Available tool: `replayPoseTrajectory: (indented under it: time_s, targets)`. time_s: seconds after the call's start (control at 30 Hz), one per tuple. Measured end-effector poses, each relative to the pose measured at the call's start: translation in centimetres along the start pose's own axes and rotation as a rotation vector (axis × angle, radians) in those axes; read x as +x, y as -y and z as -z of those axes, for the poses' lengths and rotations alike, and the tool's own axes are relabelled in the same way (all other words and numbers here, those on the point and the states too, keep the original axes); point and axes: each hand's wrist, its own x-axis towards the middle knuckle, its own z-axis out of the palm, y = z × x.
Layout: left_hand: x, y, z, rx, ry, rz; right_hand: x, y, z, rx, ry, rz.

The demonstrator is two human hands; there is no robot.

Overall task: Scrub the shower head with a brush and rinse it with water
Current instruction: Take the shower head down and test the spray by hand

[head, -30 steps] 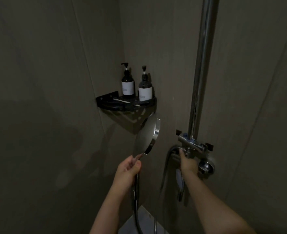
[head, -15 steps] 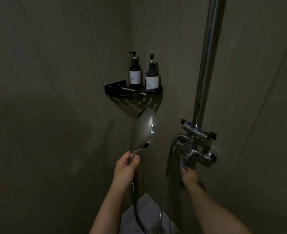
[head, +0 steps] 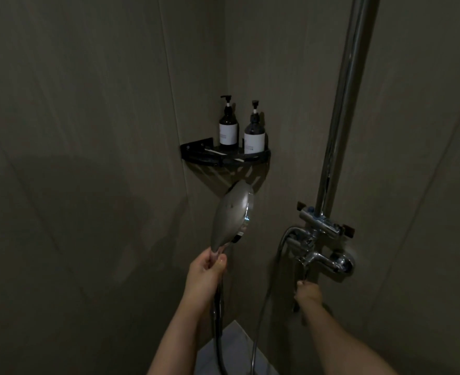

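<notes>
The right hand (head: 308, 291) covers whatever it grips under the chrome shower mixer valve (head: 321, 255). The tall chrome riser pipe (head: 342, 104) runs off the top edge, and print on the 2 dark pump bottles' white labels (head: 228, 133) is too small to read.

the left hand (head: 205, 269) grips the shower head (head: 232, 215) by its handle, face turned right. the right hand (head: 307, 292) holds the lever under the chrome mixer (head: 322, 255). two pump bottles (head: 228, 123) stand on a corner shelf (head: 223, 158).

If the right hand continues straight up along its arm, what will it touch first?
Probably the chrome mixer valve: the right hand sits just below it, fingers curled around what looks like its down-hanging lever. Depth is unclear in this dim view.
</notes>
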Motion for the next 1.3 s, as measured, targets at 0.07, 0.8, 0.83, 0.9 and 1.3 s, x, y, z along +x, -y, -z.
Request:
replayPoseTrajectory:
  time_s: [0.07,0.8,0.83,0.9,1.3]
  targets:
    - [0.0,-0.2,0.0,0.006,0.004,0.004,2.8,-1.4,-1.2,0.004,0.012,-0.016]
    - [0.0,0.1,-0.5,0.033,-0.003,0.007,5.6,-3.1,-2.7,0.06,0.078,-0.098]
    - [-0.2,0.1,-0.5,0.024,-0.006,0.01,4.4,-2.6,-2.1,0.064,0.088,-0.087]
    - [-0.3,0.1,-0.6,0.01,-0.01,0.012,0.6,-0.9,-0.4,0.124,0.09,-0.041]
    - [-0.4,0.2,-0.6,0.032,-0.004,0.024,-9.2,7.0,1.2,1.009,0.241,-0.422]
